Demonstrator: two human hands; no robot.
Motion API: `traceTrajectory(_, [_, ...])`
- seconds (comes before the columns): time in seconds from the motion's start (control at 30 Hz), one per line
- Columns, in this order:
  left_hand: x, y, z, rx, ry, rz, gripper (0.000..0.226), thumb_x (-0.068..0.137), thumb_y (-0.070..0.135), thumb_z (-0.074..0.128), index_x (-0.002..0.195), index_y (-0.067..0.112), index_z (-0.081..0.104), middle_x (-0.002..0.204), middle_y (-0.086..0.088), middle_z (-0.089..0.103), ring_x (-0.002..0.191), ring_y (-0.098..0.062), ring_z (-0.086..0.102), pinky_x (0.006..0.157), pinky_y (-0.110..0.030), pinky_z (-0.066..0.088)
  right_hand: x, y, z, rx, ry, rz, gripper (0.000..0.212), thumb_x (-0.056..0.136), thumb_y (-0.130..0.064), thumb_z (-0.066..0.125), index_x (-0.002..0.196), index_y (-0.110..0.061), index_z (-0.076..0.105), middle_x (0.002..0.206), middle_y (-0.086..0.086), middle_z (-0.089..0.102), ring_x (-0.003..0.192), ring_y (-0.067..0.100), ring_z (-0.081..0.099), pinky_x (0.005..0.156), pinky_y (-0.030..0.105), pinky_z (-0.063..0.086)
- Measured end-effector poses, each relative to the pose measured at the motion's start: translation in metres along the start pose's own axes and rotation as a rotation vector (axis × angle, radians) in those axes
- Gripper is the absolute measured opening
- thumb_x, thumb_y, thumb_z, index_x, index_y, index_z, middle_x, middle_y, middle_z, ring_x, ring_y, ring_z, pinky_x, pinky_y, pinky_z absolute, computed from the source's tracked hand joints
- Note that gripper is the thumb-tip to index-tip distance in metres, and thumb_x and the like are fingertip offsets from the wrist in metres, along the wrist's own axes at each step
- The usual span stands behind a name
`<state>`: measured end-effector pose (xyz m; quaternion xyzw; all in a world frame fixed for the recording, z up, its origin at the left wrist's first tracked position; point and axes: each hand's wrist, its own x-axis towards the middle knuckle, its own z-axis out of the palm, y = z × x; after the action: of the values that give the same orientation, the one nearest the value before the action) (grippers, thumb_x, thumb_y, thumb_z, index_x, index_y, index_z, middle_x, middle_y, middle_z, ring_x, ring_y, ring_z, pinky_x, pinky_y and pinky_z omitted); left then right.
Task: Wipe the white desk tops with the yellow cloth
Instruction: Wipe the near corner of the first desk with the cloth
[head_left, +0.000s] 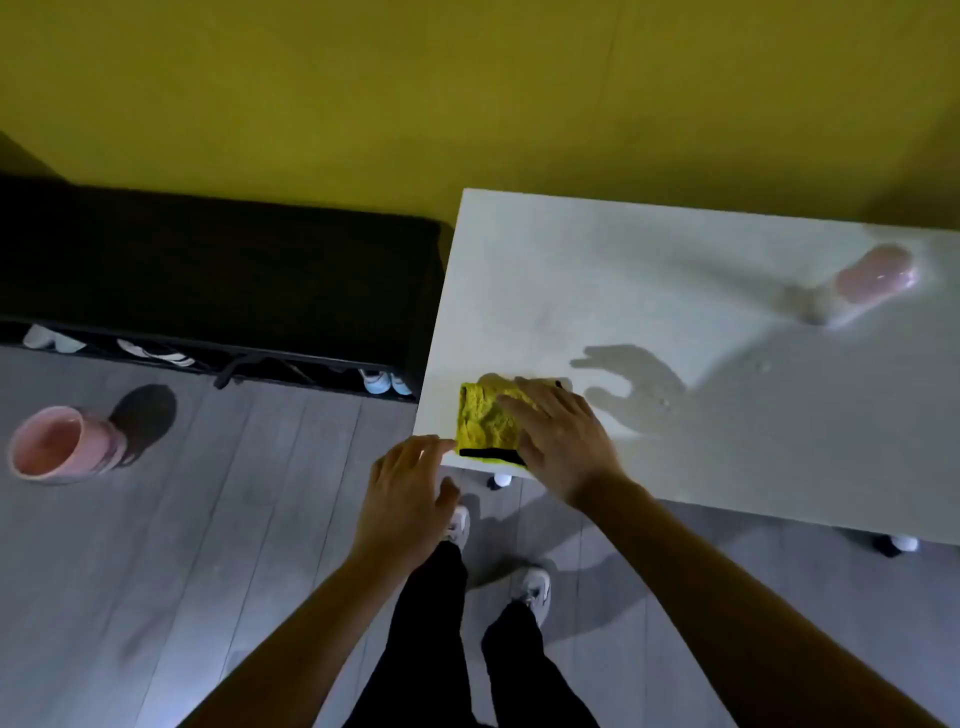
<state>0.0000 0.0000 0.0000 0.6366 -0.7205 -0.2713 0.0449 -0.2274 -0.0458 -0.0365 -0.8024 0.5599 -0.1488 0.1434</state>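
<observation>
1. A single head-worn view looks steeply down and forward, wide-angled, with straight edges bowed.
2. It sits close above the near left corner of the white bench.
3. The grey floor fills the lower left, the yellow wall the top.

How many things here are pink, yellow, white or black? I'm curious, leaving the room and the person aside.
Pink: 2, the pot on the floor and the bottle on the desk
Yellow: 1, the cloth
White: 1, the desk
Black: 1, the shoe rack
Total: 5
</observation>
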Motion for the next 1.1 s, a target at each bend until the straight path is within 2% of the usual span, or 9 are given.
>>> traceTrajectory(0.2, [0.028,-0.032,0.009,0.025,-0.083,0.02,0.042,0.103,0.028,0.058,0.144,0.019,0.052,0.148,-0.002,0.054,0.141,-0.022,0.045,0.119,-0.039,0.034,0.011,0.024,0.041,-0.123,-0.284,-0.125,0.052,0.09,-0.048,0.067,0.137,-0.027,0.059,0.157,0.008,0.041,0.146,0.03,0.035,0.116,0.062,0.031])
traceTrajectory(0.33, [0.046,-0.051,0.008,0.022,-0.107,0.035,0.043,0.103,0.029,0.06,0.144,0.02,0.053,0.147,-0.002,0.055,0.139,-0.022,0.047,0.118,-0.038,0.036,0.009,0.04,0.058,-0.182,-0.414,-0.079,0.059,0.095,-0.053,0.055,0.15,-0.039,0.041,0.166,0.003,0.024,0.154,0.029,0.021,0.121,0.066,0.015])
traceTrajectory(0.43, [0.064,-0.062,0.007,0.025,-0.114,0.069,0.042,0.103,0.027,0.06,0.143,0.019,0.052,0.145,-0.002,0.055,0.135,-0.021,0.049,0.116,-0.037,0.037,0.014,0.039,0.06,-0.198,-0.308,-0.02,0.067,0.095,-0.057,0.045,0.158,-0.043,0.025,0.165,0.002,0.027,0.154,0.03,0.019,0.119,0.069,0.014])
traceTrajectory(0.53, [0.086,-0.069,0.006,0.035,-0.113,0.095,0.039,0.101,0.023,0.063,0.139,0.017,0.056,0.141,-0.004,0.059,0.132,-0.024,0.053,0.114,-0.038,0.039,0.014,0.033,0.068,-0.21,-0.121,-0.016,0.072,0.091,-0.033,0.059,0.156,-0.041,0.03,0.161,0.002,0.036,0.148,0.036,0.034,0.116,0.063,0.025])
traceTrajectory(0.6, [0.104,-0.075,0.006,0.064,-0.115,0.134,0.038,0.096,0.019,0.07,0.132,0.013,0.061,0.132,-0.008,0.065,0.123,-0.028,0.061,0.107,-0.042,0.045,0.02,0.028,0.075,-0.229,-0.028,-0.004,0.073,0.082,-0.013,0.063,0.15,-0.035,0.046,0.149,0.005,0.052,0.13,0.038,0.052,0.106,0.056,0.04])
traceTrajectory(0.7, [0.134,-0.077,0.005,0.073,-0.1,0.175,0.039,0.092,0.017,0.074,0.129,0.013,0.063,0.125,-0.008,0.067,0.118,-0.029,0.064,0.103,-0.043,0.049,0.033,0.019,0.08,-0.195,0.076,0.08,0.067,0.074,-0.006,0.069,0.136,-0.03,0.061,0.131,0.003,0.063,0.105,0.031,0.059,0.087,0.043,0.045])
traceTrajectory(0.8, [0.171,-0.072,-0.001,0.06,-0.088,0.193,0.042,0.094,0.019,0.072,0.134,0.014,0.062,0.13,-0.007,0.066,0.123,-0.028,0.06,0.107,-0.043,0.047,0.056,0.016,0.071,-0.12,0.114,0.246,0.06,0.085,-0.013,0.065,0.143,-0.021,0.052,0.117,0.005,0.063,0.083,0.025,0.055,0.074,0.038,0.043])
traceTrajectory(0.9, [0.209,-0.065,-0.002,0.041,-0.057,0.222,0.047,0.091,0.019,0.077,0.135,0.01,0.061,0.134,-0.013,0.064,0.127,-0.036,0.058,0.109,-0.05,0.046,0.086,0.027,0.053,-0.021,0.258,0.413,0.055,0.091,-0.016,0.049,0.146,-0.014,0.048,0.115,0.009,0.06,0.083,0.026,0.055,0.072,0.041,0.043])
traceTrajectory(1.1, [0.28,-0.034,0.006,0.074,0.053,0.263,0.054,0.1,0.026,0.062,0.15,0.013,0.046,0.157,-0.014,0.045,0.142,-0.035,0.044,0.118,-0.048,0.036,0.176,0.088,0.004,-0.112,0.425,0.592,0.059,0.094,-0.023,0.056,0.151,-0.019,0.042,0.124,0.014,0.055,0.096,0.032,0.053,0.081,0.042,0.038])
